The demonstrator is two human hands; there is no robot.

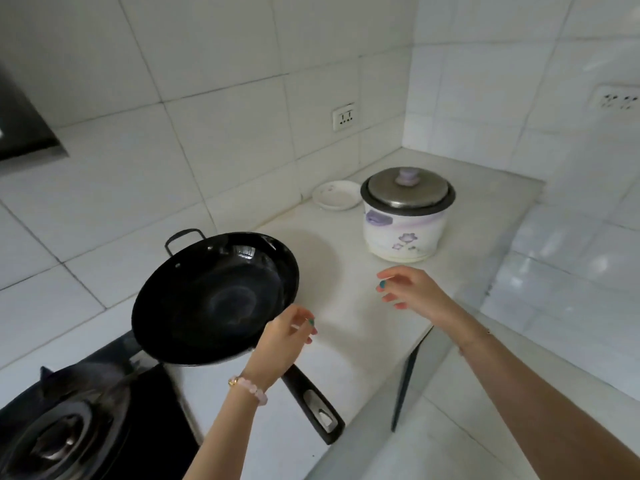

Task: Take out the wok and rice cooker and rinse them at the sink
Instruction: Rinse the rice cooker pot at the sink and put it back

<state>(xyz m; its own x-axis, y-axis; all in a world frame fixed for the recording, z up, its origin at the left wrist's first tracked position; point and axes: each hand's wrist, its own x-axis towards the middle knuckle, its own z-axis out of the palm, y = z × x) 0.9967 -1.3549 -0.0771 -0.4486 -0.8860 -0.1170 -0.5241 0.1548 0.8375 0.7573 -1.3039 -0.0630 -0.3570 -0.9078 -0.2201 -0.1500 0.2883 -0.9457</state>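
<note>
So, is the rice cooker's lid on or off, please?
On: the steel lid sits inside the rim of the rice cooker.

Left hand point(284, 336) has a pink bead bracelet point(248, 390) at the wrist and teal-painted nails point(311, 321).

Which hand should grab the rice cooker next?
Right. The right hand hovers open just in front of the rice cooker; the left hand is over by the wok, farther away.
</note>
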